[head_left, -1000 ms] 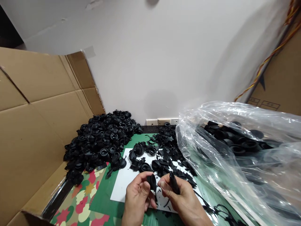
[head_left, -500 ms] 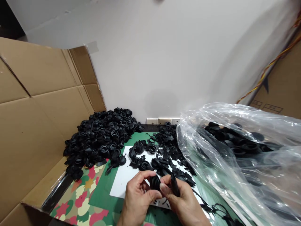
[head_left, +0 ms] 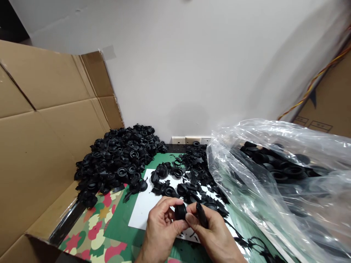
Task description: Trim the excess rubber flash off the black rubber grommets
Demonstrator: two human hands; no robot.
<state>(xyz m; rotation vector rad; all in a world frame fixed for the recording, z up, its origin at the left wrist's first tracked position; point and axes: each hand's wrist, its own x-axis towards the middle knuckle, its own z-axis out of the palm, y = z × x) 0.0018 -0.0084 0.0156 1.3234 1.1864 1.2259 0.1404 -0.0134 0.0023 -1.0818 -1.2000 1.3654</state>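
My left hand holds a small ribbed black rubber bellows between thumb and fingers, above the lower edge of a white sheet. From the other side, the thumb and forefinger of my right hand pinch at the bellows' right edge. A slim dark object sticks up out of the right hand's grip, its kind unclear. Just beyond my fingers, several loose black rubber parts with ragged flash lie on the sheet.
At the left, a big heap of black rubber parts leans toward a cardboard box wall. Black scraps pile up at the back, below wall sockets. A clear plastic bag with black parts fills the right side.
The bellows has turned slightly between my fingers. The slim dark object in my right hand has tilted a little to the left. Both hands stay in nearly the same place.
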